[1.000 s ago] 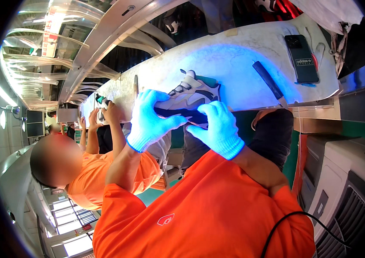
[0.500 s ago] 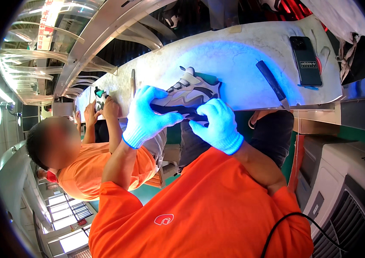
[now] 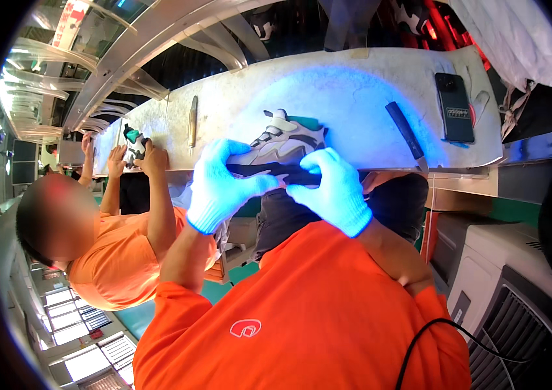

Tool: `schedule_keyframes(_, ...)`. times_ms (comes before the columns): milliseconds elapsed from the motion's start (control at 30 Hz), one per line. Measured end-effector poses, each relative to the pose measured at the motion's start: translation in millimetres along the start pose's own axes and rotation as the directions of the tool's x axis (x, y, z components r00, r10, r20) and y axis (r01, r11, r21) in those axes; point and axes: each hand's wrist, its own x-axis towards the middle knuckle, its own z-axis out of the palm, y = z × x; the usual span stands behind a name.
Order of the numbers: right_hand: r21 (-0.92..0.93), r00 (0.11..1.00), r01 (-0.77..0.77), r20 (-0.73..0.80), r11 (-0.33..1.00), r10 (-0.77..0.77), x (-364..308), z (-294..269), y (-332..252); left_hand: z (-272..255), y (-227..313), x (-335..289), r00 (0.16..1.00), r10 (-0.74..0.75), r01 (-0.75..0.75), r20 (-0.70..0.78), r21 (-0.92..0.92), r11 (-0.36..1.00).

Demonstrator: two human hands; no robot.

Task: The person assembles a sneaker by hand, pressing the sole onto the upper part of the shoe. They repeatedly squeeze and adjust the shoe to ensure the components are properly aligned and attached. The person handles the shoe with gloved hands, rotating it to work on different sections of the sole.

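Note:
A grey and white sneaker with a dark sole and a green lining lies on its side over the table's near edge, under blue light. My left hand, in a knitted glove, wraps round the toe end, its thumb pressed along the sole. Gloved too, my right hand holds the heel end, with thumb and curled fingers at the sole's edge. Both thumbs almost meet at the middle of the sole. Part of the toe is hidden behind the left fingers.
On the pale tabletop lie a dark-handled blade tool, a phone and a slim tool. A co-worker in orange sits at the left, handling another shoe. A beige machine stands at the right.
My view has shifted slightly, so the table's things appear a little lower and further left. My hands keep their hold on the sneaker. The co-worker's hands have moved slightly.

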Motion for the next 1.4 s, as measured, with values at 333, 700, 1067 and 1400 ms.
schedule_keyframes(333,0.756,0.835,-0.533,0.396,0.381,0.381,-40,-9,-8,-26,44,32,0.863,0.439,-0.474,0.25,0.095,0.876)
schedule_keyframes(700,0.359,0.993,-0.023,-0.097,0.933,0.062,-39,3,8,-33,45,49,0.794,0.496,-0.539,0.351,0.029,0.842)
schedule_keyframes(1067,0.123,0.948,0.272,-0.203,0.954,-0.244,-8,35,14,-39,17,6,0.962,0.212,-0.243,0.17,0.182,0.953)
schedule_keyframes(1400,0.02,0.903,0.405,-0.163,0.914,-0.397,-1,37,23,-35,-7,10,0.975,0.109,-0.12,0.193,0.046,0.992)
